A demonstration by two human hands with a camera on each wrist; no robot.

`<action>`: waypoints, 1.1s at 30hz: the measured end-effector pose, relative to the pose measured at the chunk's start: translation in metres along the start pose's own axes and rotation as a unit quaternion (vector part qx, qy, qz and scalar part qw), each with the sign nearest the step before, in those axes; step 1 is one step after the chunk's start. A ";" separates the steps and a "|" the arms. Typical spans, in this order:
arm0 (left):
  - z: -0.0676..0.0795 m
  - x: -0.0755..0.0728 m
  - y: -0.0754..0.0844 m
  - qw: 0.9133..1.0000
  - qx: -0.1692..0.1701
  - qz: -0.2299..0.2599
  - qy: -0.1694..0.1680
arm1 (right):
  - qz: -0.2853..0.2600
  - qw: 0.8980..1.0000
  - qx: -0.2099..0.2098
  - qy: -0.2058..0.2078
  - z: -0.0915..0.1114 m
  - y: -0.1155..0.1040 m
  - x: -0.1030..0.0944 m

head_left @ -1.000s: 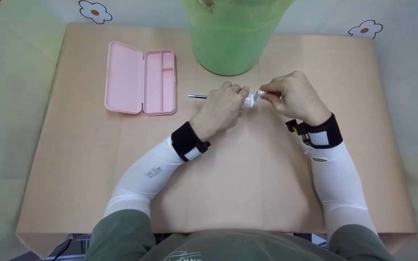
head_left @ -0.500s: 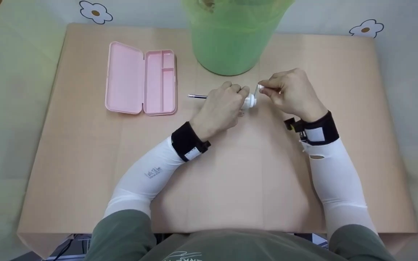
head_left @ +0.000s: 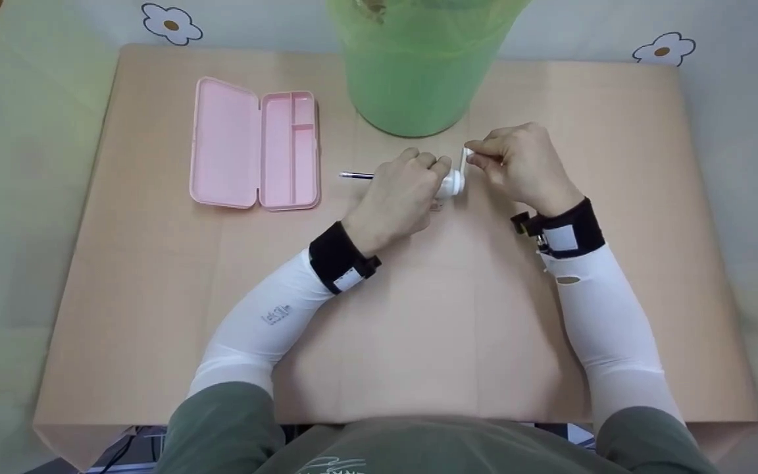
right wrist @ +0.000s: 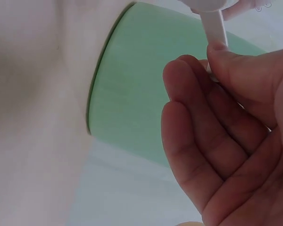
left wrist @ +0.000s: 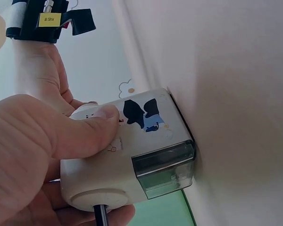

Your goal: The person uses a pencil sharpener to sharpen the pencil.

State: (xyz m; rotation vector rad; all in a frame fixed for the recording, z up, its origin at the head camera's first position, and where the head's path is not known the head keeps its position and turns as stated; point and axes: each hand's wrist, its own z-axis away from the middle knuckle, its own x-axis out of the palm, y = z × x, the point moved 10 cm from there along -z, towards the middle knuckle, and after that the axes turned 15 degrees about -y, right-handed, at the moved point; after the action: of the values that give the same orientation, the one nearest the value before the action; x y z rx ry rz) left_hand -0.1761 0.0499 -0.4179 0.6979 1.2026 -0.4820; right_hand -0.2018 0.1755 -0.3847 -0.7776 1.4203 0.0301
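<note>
A white crank pencil sharpener point(left wrist: 153, 134) stands on the table with a dark cartoon figure on its side and a clear shavings drawer point(left wrist: 167, 176). My left hand point(head_left: 400, 197) grips its body from above, thumb on one side, hiding most of it in the head view. A dark pencil point(head_left: 355, 176) sticks out of the sharpener's left end. At the other end, my right hand point(head_left: 520, 161) pinches the knob of the white crank point(right wrist: 214, 30) between thumb and index finger. The crank arm points away from me, toward the bin. The pencil's tip is hidden inside.
Behind the hands stands a large green bin point(head_left: 412, 85) with a yellowish-green liner. An open pink pencil case point(head_left: 276, 151) with compartments lies to the left. The table point(head_left: 412, 342) has a light brown cover.
My right hand has moved up and slightly left with the crank, swinging it away from me. My left hand, the sharpener body and the pencil have stayed in place.
</note>
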 end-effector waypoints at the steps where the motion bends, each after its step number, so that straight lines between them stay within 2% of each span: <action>1: 0.000 0.000 0.000 1.000 0.001 0.001 0.001 | -0.004 1.000 0.003 -0.002 -0.001 0.003 0.001; 17: 0.000 0.001 0.000 1.000 0.000 0.006 -0.002 | -0.039 0.999 0.021 -0.011 -0.005 0.021 0.013; 33: 0.000 0.000 0.000 1.000 0.004 0.012 -0.006 | -0.049 0.998 0.033 -0.020 -0.008 0.024 0.017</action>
State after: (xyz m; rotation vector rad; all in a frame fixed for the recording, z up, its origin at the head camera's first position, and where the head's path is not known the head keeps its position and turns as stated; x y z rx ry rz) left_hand -0.1761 0.0498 -0.4184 0.7152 1.1799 -0.4704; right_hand -0.2161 0.1826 -0.4107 -0.7865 1.3368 -0.0753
